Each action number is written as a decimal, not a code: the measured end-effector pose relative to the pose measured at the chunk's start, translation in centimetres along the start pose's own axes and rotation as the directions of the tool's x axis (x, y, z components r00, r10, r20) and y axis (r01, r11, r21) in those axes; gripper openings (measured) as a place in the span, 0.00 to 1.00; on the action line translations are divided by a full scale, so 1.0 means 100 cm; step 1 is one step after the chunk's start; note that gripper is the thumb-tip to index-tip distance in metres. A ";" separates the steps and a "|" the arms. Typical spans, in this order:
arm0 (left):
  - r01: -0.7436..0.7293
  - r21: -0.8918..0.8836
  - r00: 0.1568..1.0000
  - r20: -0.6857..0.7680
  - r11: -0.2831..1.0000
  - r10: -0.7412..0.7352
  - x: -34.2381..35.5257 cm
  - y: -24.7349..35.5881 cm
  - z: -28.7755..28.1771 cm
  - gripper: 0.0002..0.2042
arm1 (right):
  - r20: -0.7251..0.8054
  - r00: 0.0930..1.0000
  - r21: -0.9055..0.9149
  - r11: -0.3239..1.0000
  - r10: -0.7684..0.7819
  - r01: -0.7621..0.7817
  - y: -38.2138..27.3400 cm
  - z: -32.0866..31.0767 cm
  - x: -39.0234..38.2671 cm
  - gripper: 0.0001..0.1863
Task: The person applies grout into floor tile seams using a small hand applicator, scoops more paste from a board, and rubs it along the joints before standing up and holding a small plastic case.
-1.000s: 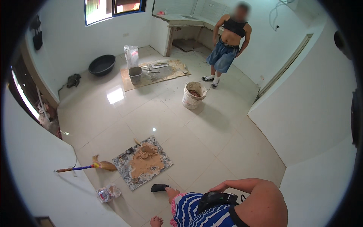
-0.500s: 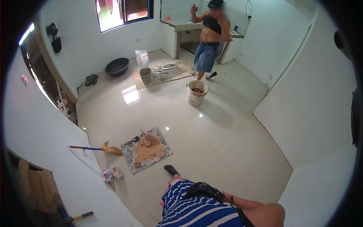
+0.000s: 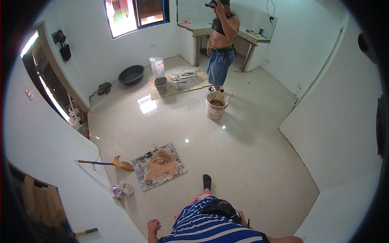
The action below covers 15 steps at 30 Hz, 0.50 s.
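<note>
My left hand (image 3: 154,225) hangs low beside my blue and white striped top, its fingers loosely bent and nothing in it. Only a bit of my right hand (image 3: 242,218) shows past the black waist bag (image 3: 221,209); its fingers are hidden. Ahead and to the left, out of reach of both hands, a speckled stone slab (image 3: 139,173) lies on the floor. Brown mortar-like mix (image 3: 162,167) is spread over it, heaped toward its far side. A small dark tool (image 3: 148,154) rests by the slab's far left edge.
A broom (image 3: 123,164) and plastic bags (image 3: 121,190) lie left of the slab. Farther off stand a white bucket (image 3: 214,112), a grey pail (image 3: 161,86), a board with trowels (image 3: 156,95) and a black basin (image 3: 131,75). Another person (image 3: 221,60) stands behind the bucket, one hand raised.
My left hand has come into view at the lower edge. My right forearm has drawn back behind the waist bag. My visible foot is farther right. The other person has shifted, standing straighter.
</note>
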<state>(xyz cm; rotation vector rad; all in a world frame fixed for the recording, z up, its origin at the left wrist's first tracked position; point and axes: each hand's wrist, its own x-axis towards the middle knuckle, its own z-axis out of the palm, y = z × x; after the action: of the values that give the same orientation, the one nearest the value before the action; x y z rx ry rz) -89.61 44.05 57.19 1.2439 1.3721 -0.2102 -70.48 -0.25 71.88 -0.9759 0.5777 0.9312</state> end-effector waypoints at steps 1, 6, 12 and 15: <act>0.006 -0.008 1.000 -0.003 1.000 -0.006 0.003 0.019 0.018 0.13 | -0.017 1.000 -0.060 0.998 0.007 -0.008 -0.008 -0.010 0.012 0.41; 0.002 0.192 0.996 0.084 0.981 -0.019 0.024 0.079 0.098 0.12 | -0.106 0.993 -0.394 0.915 0.046 -0.085 -0.078 -0.082 0.087 0.42; -0.135 0.271 0.990 0.079 0.953 0.118 0.031 0.148 0.179 0.14 | -0.159 0.889 -0.797 0.476 0.429 -0.372 -0.186 -0.104 0.154 0.43; -0.273 0.083 0.958 0.120 0.959 0.262 0.002 0.169 0.200 0.13 | -0.090 0.855 -0.889 0.347 0.510 -0.300 -0.238 -0.106 0.183 0.40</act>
<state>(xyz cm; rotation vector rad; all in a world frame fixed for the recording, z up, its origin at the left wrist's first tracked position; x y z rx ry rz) -64.87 36.16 60.61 1.4653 1.0975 -0.1547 -40.83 -8.15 63.23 -1.6908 0.0825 1.8925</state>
